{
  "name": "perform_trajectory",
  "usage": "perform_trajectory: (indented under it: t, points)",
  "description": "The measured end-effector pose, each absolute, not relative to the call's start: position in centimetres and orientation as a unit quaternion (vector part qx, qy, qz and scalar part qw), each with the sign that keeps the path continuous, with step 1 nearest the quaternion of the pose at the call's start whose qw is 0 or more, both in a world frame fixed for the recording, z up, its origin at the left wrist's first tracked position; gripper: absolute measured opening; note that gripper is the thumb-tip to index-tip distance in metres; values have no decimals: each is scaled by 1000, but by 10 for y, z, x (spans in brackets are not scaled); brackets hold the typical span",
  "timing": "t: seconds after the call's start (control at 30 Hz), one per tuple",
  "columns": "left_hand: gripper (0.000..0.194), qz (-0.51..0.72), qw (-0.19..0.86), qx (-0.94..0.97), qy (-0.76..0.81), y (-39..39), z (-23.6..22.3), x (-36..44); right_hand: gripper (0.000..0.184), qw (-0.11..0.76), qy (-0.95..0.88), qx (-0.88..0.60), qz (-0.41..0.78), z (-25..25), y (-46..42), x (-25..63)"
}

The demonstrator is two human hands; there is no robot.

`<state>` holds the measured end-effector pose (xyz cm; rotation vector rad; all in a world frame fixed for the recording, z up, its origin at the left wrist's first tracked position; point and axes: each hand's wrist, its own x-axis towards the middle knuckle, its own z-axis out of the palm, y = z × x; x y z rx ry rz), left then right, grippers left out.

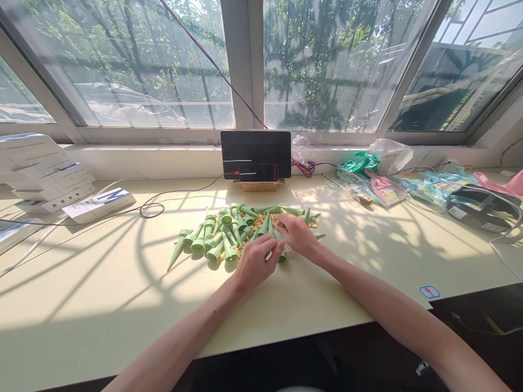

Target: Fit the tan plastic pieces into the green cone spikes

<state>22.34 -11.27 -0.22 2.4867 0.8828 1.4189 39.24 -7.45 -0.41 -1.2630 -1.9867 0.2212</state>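
A heap of green plastic cone-shaped spikes [223, 239] lies on the table, with several small tan pegs [255, 222] scattered among them. My left hand [257, 262] is at the near right side of the heap, its fingers bent and pressed together. Just beyond its fingertips shows the wide end of one green spike [282, 258]; whether the hand grips it is hidden. My right hand [300, 235] reaches over the right part of the heap, fingers curled in a pinch among the spikes. What is between those fingers cannot be made out.
A black tablet [256, 147] and a phone [259, 172] stand on a small cardboard box at the back. White boxes [41, 171] are stacked left, with a cable [152, 208] nearby. Plastic-wrapped items [384, 188] and a black object [482, 207] lie right.
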Motion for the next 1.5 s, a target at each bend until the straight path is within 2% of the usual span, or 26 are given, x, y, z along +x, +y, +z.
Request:
perform_trajectory:
  t: [0.1,0.2,0.3,0.6,0.9,1.23,1.5]
  points:
    - [11,488,135,783,360,-112,0,224,15,443,-754,-477,86,1,-79,394]
    - [19,500,203,736,409,-110,2,223,10,525,-701,-463,134,7,-86,393]
    - [24,503,246,709,429,-109,4,222,17,568,-665,-440,204,9,-92,390]
    - [26,501,358,663,425,-108,6,222,19,573,-669,-380,281,3,-100,380]
    - [21,511,374,659,406,-108,7,222,25,576,-644,-371,341,6,-105,377]
    - [19,516,321,680,410,-111,10,222,21,576,-634,-372,358,7,-107,375]
    - [18,516,317,685,405,-112,11,222,19,588,-635,-358,351,7,-107,374]
